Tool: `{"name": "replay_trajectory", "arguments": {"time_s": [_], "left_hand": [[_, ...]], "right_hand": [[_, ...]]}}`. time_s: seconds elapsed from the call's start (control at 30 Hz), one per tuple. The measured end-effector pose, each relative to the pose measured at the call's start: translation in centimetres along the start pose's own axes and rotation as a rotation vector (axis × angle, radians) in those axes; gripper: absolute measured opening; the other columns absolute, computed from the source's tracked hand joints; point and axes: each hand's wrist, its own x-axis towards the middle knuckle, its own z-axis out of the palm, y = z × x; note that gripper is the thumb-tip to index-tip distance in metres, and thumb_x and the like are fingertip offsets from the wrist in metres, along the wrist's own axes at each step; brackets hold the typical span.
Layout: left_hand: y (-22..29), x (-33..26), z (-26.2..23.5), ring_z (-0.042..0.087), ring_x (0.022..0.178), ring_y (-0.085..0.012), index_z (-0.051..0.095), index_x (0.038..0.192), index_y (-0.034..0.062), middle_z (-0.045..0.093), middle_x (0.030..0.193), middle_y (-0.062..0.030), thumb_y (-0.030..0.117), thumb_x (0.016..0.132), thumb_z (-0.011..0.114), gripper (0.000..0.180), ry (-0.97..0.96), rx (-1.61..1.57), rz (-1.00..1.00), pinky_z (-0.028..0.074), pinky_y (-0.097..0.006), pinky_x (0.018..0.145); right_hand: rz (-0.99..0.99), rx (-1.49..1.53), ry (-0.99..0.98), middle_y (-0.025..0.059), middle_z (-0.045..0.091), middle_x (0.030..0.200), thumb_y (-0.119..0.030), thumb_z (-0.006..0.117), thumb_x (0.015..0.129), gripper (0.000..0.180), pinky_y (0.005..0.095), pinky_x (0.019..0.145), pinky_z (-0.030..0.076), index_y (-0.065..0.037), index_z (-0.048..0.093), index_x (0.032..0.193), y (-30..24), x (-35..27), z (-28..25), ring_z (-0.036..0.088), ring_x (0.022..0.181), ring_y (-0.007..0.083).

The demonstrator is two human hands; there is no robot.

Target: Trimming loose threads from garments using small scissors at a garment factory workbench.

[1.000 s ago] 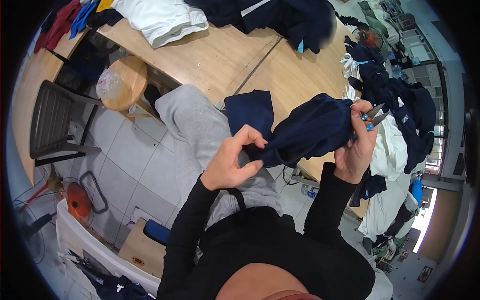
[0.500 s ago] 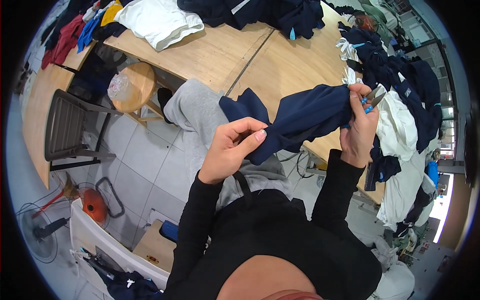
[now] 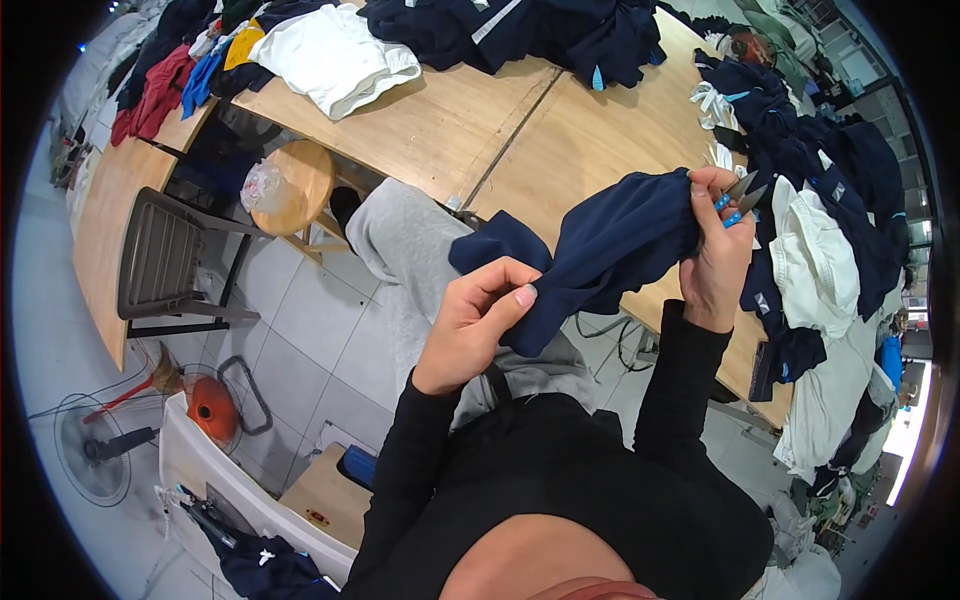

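Observation:
A dark navy garment [image 3: 625, 225] is stretched between my two hands, over my lap and the table's near edge. My left hand [image 3: 470, 325] pinches it between thumb and fingers at a fold, and a loose end hangs below. At the garment's other end, my right hand [image 3: 715, 250] grips the edge with thumb and fingertips. Tucked in that same hand is a pair of small blue-handled snips [image 3: 738, 203], their dark blades pointing up and away from the cloth. The fingers behind the fabric are partly hidden.
Wooden tables [image 3: 440, 125] stand ahead, with white shorts [image 3: 335, 65] and navy garments [image 3: 600, 40] along the far side. A heap of navy and white clothes [image 3: 815, 255] lies at the right. On the left are a round stool [image 3: 315, 175], a chair [image 3: 165, 255] and a fan [image 3: 95, 450].
The surroundings have shifted slightly right and down in the picture. The garment's lower loose end hangs a little lower. Both hands keep their hold, and the snips stay in the right hand.

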Motion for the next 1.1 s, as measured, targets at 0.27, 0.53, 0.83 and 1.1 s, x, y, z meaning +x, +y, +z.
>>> {"name": "replay_trajectory", "arguments": {"time_s": [0.27,0.53,0.83,1.1], "left_hand": [[-5.2,5.1,-2.3,0.06,0.087,-0.0024,0.073,0.115,-0.0026,0.069,0.096,0.0052,0.012,0.108,0.071,0.016,0.104,0.129,-0.035,0.049,-0.021,0.078],[-11.8,8.7,-4.9,0.063,0.087,-0.0022,0.077,0.117,-0.0009,0.073,0.098,0.0048,0.013,0.107,0.073,0.018,0.202,0.001,-0.138,0.05,-0.02,0.079],[-12.5,8.7,-6.3,0.06,0.085,-0.0002,0.075,0.118,-0.0009,0.072,0.098,0.0049,0.012,0.105,0.075,0.018,0.189,-0.026,-0.206,0.049,-0.018,0.075],[-12.5,9.2,-6.3,0.06,0.085,-0.0005,0.075,0.117,-0.0013,0.071,0.098,0.0044,0.011,0.105,0.076,0.018,0.18,-0.049,-0.262,0.049,-0.018,0.075]], "right_hand": [[0.037,-0.125,0.052,0.0016,0.069,0.102,-0.003,0.073,0.103,0.008,0.0255,0.086,0.047,-0.001,0.074,0.11,5.2,1.5,0.7,0.06,0.093,0.0092],[-0.016,-0.832,0.006,0.0068,0.077,0.104,0.001,0.066,0.101,0.023,0.0287,0.07,0.05,-0.002,0.077,0.121,9.6,0.3,2.0,0.065,0.08,0.0123],[0.075,-0.428,-0.334,0.0047,0.073,0.094,0.004,0.069,0.099,0.018,0.0248,0.063,0.043,0.001,0.077,0.115,12.7,-4.2,5.1,0.056,0.069,0.0073],[0.279,-0.504,-0.322,0.0054,0.073,0.089,0.0,0.077,0.096,0.006,0.0263,0.063,0.048,0.001,0.074,0.1,12.3,-5.5,4.4,0.063,0.071,0.0101]]}}
